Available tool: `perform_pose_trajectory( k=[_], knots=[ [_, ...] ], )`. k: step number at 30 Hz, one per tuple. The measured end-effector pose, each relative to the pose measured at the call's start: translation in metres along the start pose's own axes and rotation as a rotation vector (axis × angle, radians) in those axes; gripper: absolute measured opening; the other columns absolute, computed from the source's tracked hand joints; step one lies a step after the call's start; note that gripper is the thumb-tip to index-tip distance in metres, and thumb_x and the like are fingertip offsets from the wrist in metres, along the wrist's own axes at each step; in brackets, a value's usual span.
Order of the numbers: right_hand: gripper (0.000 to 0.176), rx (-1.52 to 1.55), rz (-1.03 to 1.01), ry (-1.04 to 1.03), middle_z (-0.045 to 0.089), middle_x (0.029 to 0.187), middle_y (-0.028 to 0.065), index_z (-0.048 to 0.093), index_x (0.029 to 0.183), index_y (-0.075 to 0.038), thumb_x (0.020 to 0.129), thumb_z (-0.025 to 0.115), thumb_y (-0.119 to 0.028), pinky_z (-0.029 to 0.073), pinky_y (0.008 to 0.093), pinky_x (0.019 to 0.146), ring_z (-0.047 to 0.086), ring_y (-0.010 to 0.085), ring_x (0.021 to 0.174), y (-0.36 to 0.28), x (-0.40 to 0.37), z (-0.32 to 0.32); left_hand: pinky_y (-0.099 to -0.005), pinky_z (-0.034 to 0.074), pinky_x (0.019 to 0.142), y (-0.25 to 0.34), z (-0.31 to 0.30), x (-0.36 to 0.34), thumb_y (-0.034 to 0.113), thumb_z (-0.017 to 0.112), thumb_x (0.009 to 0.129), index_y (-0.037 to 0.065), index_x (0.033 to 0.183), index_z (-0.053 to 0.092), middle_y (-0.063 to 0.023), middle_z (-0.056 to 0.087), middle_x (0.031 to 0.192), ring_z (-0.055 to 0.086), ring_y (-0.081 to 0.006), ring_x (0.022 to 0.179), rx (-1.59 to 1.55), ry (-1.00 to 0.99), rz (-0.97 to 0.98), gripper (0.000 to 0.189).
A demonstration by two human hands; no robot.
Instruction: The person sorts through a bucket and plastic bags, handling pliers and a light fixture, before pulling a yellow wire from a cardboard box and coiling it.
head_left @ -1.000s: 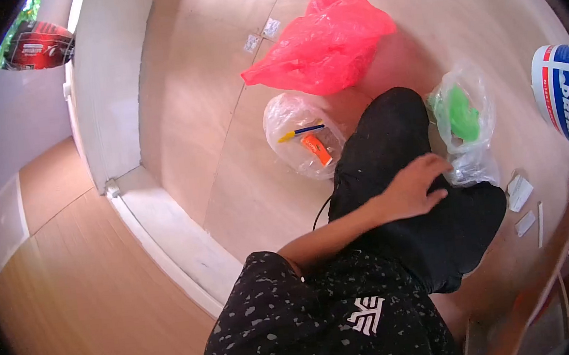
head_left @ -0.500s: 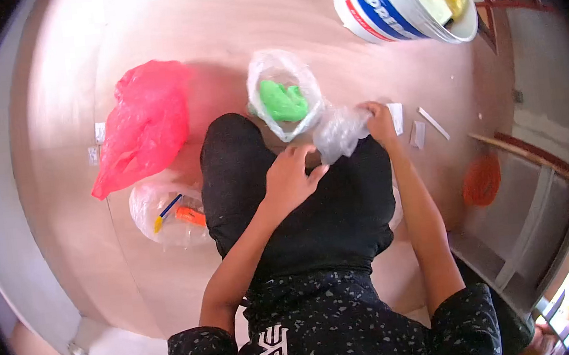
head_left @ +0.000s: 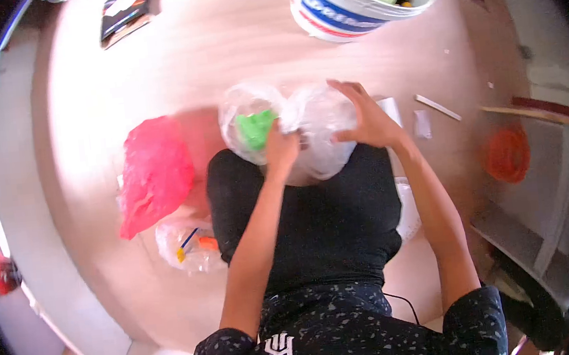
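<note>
A clear plastic bag [head_left: 324, 129] is spread over my knees between my two hands. My left hand [head_left: 283, 147] is closed on its left edge, beside the white bag [head_left: 233, 124] that holds something green [head_left: 256, 128]. My right hand [head_left: 367, 120] is at the clear bag's right side, with fingers and thumb spread apart.
A red bag [head_left: 155, 169] lies at the left, above a clear bag [head_left: 200, 257] with blue, yellow and orange items. A white bucket [head_left: 334, 15] stands ahead. White strips [head_left: 438, 107] and an orange basket [head_left: 508, 154] are at the right.
The clear bag, crumpled before, is now opened wide. My left hand has moved up and closed on its edge; my right hand has let go and spread. The view has shifted.
</note>
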State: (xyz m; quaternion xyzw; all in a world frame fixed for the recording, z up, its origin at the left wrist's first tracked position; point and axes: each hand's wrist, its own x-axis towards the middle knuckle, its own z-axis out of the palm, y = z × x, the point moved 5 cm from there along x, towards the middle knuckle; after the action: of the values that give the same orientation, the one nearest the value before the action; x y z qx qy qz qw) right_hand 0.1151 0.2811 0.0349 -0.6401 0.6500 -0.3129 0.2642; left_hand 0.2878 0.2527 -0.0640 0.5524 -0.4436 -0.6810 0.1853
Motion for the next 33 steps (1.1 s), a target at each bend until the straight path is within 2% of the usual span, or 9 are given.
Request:
perform_pose_trajectory(
  k=[3,5,8,11,16,21,24,26,33],
  knots=[
    [0.047,-0.111,0.146,-0.209,0.055,0.105,0.0205,0.051,0.113,-0.005,0.069,0.064,-0.010,0.048,0.0408,0.081,0.056,0.0365,0.093,0.023,-0.030,0.053,-0.0412,0.049,0.075,-0.034,0.017,-0.001,0.027,0.064,0.075,-0.002,0.111,0.047,-0.0204,0.060,0.097,0.062,-0.0290,0.084,0.575,-0.072,0.446,0.050],
    [0.034,-0.295,0.360,-0.394,0.051,0.111,0.0224,0.056,0.105,-0.001,0.074,0.060,-0.014,0.046,0.0450,0.082,0.053,0.0360,0.101,0.063,-0.053,0.089,-0.0412,0.040,0.091,-0.002,0.018,-0.044,0.039,0.070,0.069,-0.001,0.123,0.041,-0.0244,0.052,0.114,0.052,-0.0361,0.106,0.766,-0.325,0.175,0.073],
    [0.038,-0.574,0.362,-0.528,0.045,0.123,0.0218,0.057,0.105,0.002,0.079,0.060,-0.026,0.037,0.0512,0.091,0.043,0.0364,0.114,0.060,-0.072,0.096,-0.0427,0.034,0.097,0.020,-0.013,-0.084,0.034,0.077,0.061,-0.004,0.126,0.036,-0.0269,0.045,0.119,0.044,-0.0381,0.113,0.744,-0.109,0.416,0.085],
    [0.061,-0.559,0.239,0.086,0.032,0.132,0.0257,0.050,0.115,0.001,0.072,0.066,-0.039,0.023,0.0539,0.100,0.030,0.0398,0.123,0.046,-0.058,0.084,-0.0477,0.025,0.101,0.049,-0.069,-0.104,0.033,0.083,0.052,-0.002,0.128,0.029,-0.0245,0.032,0.130,0.028,-0.0378,0.125,0.836,0.298,0.382,0.100],
    [0.112,-0.464,0.091,-0.204,0.020,0.137,0.0295,0.018,0.138,-0.003,0.052,0.078,-0.042,0.018,0.0587,0.101,0.020,0.0458,0.128,-0.002,0.000,0.118,-0.0488,0.010,0.108,-0.007,-0.106,-0.022,0.043,0.085,0.042,0.002,0.139,-0.003,-0.0237,0.010,0.143,0.006,-0.0380,0.134,0.918,0.270,0.181,0.138],
    [0.064,0.002,0.211,-0.506,0.058,0.098,0.0252,0.039,0.120,-0.006,0.065,0.066,-0.019,0.046,0.0426,0.079,0.056,0.0401,0.093,0.019,0.037,0.202,-0.0517,0.005,0.108,-0.055,-0.108,0.048,0.045,0.082,0.048,0.010,0.140,0.018,-0.0180,0.005,0.147,-0.001,-0.0393,0.134,1.210,0.066,0.543,0.117],
    [0.044,0.182,0.237,-0.122,0.060,0.079,0.0222,0.045,0.108,-0.007,0.066,0.059,-0.008,0.047,0.0437,0.071,0.058,0.0416,0.078,0.006,0.036,0.195,-0.0446,0.030,0.098,-0.047,-0.106,0.053,0.019,0.073,0.063,0.005,0.120,0.046,-0.0181,0.042,0.125,0.036,-0.0357,0.120,0.873,-0.095,0.462,0.065],
    [0.049,0.289,0.308,-0.134,0.060,0.090,0.0230,0.045,0.113,-0.007,0.066,0.057,-0.004,0.047,0.0424,0.076,0.058,0.0397,0.086,-0.012,0.039,0.172,-0.0346,0.046,0.080,-0.042,-0.101,0.047,-0.001,0.061,0.065,0.001,0.102,0.055,-0.0148,0.059,0.094,0.058,-0.0304,0.090,0.694,-0.078,0.661,0.038],
    [0.092,-0.461,-0.251,-0.316,0.027,0.136,0.0219,0.020,0.139,-0.013,0.063,0.071,-0.017,0.043,0.0468,0.088,0.036,0.0429,0.120,-0.058,0.020,0.124,-0.0318,0.043,0.085,-0.006,-0.096,0.037,-0.009,0.049,0.070,0.006,0.133,0.027,-0.0099,0.050,0.112,0.051,-0.0197,0.100,0.004,-0.112,0.398,0.069]
  ],
)
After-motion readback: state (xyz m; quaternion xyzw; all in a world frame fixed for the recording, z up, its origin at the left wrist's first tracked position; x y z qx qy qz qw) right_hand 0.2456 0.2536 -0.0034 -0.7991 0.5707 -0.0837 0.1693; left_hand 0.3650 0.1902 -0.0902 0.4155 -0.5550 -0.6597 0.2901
